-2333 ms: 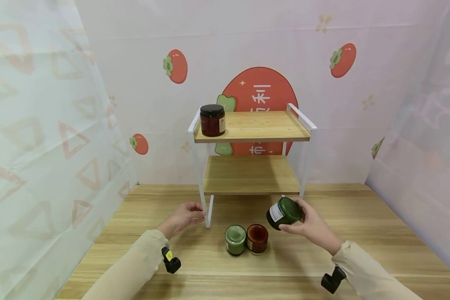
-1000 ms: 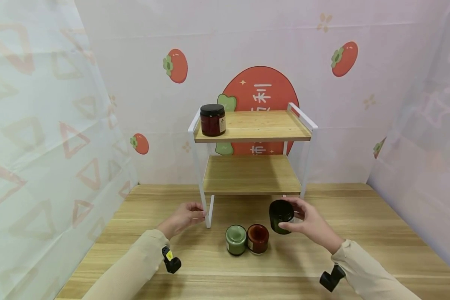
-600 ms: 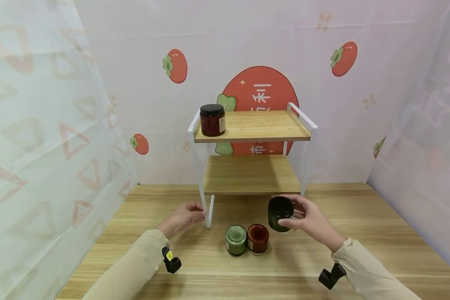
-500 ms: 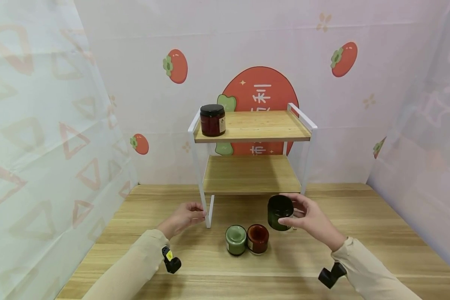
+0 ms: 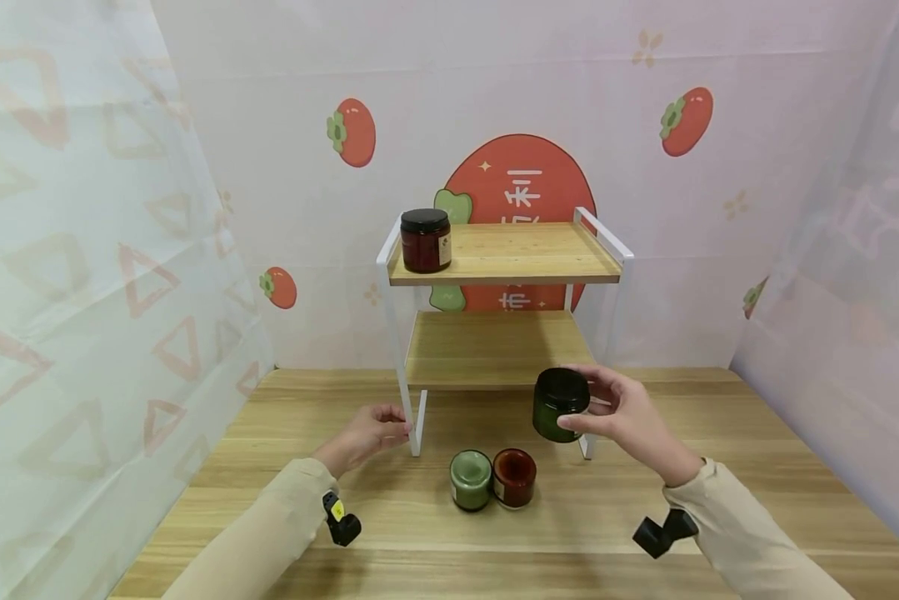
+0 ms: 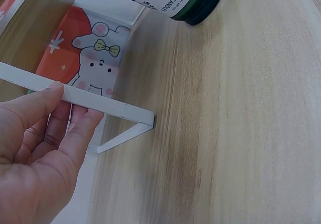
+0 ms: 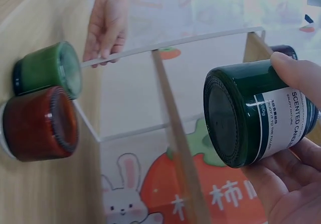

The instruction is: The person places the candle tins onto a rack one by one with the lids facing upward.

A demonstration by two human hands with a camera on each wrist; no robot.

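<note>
My right hand (image 5: 620, 417) grips a dark green scented candle jar (image 5: 550, 419) with its black lid up. The jar is held above the table, just in front of the lower shelf's right end; its white label (image 7: 281, 121) shows in the right wrist view. My left hand (image 5: 367, 435) pinches the white front left leg (image 6: 118, 106) of a two-tier wooden rack (image 5: 505, 379) between thumb and fingers. On the table in front of the rack stand a light green candle jar (image 5: 470, 481) and a red-brown candle jar (image 5: 514, 478), side by side, bases up.
A dark red jar (image 5: 425, 242) with a black lid stands on the left end of the rack's top shelf (image 5: 520, 250). Printed cloth (image 5: 307, 192) walls in the wooden table (image 5: 269, 425) at the back and sides.
The dark green candle jar was tilted with its base showing; my right hand has turned it lid-up and raised it towards the lower shelf. The left hand stays on the leg.
</note>
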